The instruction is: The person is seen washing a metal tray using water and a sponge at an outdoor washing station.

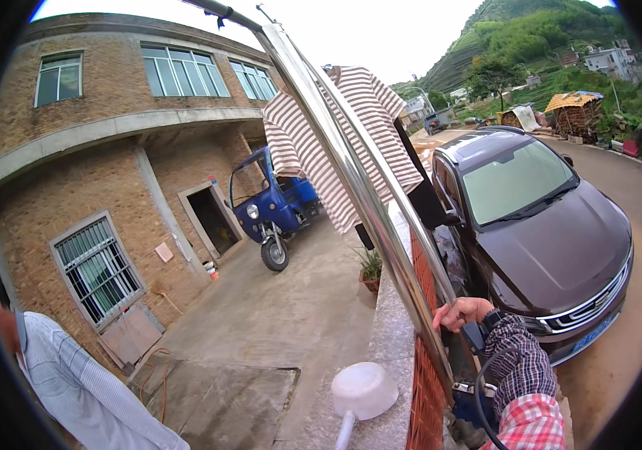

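Observation:
My right hand (pixel 460 314), in a checked sleeve with a dark watch at the wrist, is closed around the lower part of a thin shiny metal tube (pixel 397 188). One finger reaches toward the thicker steel pole (pixel 354 174) beside it. Both poles slant up to the left. Below the hand sits a blue object (pixel 481 406), partly hidden by my forearm, with a black cable (pixel 477 388) looping past it. A white plastic dipper (pixel 364 390) lies upside down on the stone-topped wall (pixel 391 337). My left hand is out of view.
A striped T-shirt (pixel 349 135) hangs behind the poles. Right of the wall, a dark car (pixel 551 236) stands close by. A person (pixel 84 382) is at lower left. A blue three-wheeler (pixel 273 202) and potted plant (pixel 370 270) stand in the concrete yard; a hose (pixel 155 371) lies there.

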The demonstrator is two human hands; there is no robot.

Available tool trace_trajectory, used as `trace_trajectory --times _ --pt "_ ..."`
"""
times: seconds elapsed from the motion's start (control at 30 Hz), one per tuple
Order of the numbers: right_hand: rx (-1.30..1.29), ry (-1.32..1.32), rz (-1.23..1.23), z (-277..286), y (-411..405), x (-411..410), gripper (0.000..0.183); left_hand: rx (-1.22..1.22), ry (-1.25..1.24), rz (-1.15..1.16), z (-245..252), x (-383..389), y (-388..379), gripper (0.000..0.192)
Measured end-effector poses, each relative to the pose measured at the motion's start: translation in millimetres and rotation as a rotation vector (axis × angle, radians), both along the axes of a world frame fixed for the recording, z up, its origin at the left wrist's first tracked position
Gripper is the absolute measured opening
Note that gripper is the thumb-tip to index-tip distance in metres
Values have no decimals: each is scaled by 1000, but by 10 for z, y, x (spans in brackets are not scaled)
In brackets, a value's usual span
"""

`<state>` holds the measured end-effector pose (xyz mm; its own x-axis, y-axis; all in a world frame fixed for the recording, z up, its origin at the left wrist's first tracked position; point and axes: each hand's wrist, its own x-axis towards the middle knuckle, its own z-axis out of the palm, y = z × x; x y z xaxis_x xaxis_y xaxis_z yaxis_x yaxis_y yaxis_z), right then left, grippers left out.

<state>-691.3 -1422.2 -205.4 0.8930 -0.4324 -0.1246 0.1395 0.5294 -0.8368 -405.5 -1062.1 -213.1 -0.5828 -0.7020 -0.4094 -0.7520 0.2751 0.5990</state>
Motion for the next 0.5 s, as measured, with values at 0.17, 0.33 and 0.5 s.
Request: trace_trajectory --times 0.17,0.33,0.5 --pt "47 -48 5 28 50 92 24 -33 -16 13 66 -16 99 53" --pt "-124 223 -83 -157 -79 120 24 -24 -8 -5 -27 -21 36 52" --pt "-99 201 -143 -184 -196 218 29 -9 -4 -2 -22 36 -36 51"
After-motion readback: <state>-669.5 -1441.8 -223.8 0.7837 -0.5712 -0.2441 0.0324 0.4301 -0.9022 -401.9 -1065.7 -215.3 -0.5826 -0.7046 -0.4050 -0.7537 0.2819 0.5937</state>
